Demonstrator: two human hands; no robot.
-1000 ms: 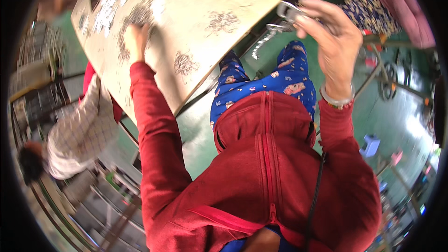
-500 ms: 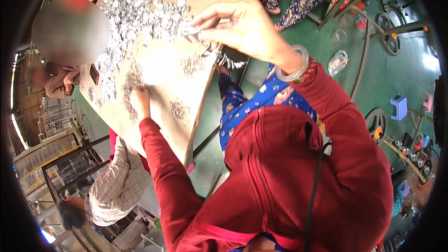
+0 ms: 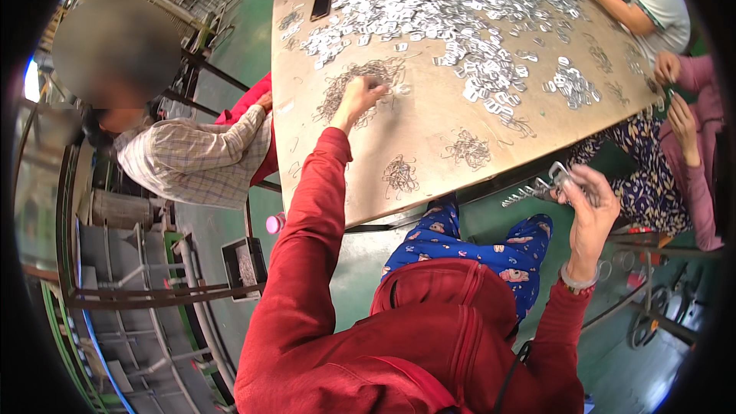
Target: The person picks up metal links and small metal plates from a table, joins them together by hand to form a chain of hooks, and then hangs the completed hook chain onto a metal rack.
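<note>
Left hand: the left hand (image 3: 359,98) reaches out along a red sleeve (image 3: 303,245) and rests on the counter (image 3: 429,161), fingers curled down into a heap of thin wire pieces (image 3: 360,80); whether the grip has closed on any of them cannot be told.
Right hand: the right hand (image 3: 594,211) is raised off the counter's near edge, above the green floor (image 3: 360,261); its grip is closed on a bunch of small metal parts (image 3: 540,186), which stick out to the left of the fingers in a row.
Wire heap: it lies on the left half of the counter, just below the big spread of flat silver metal pieces (image 3: 452,8).
Smaller wire clumps: two (image 3: 400,175) (image 3: 469,149) lie near the counter's near edge, apart from each other.
Phone: a dark phone (image 3: 321,5) lies near the counter's far left corner.
Other people: a person in a checked shirt (image 3: 195,161) sits at the left side of the counter; another person's hands (image 3: 675,92) are at the right edge.
Wrist: a pale bangle (image 3: 576,280) circles the right wrist.
</note>
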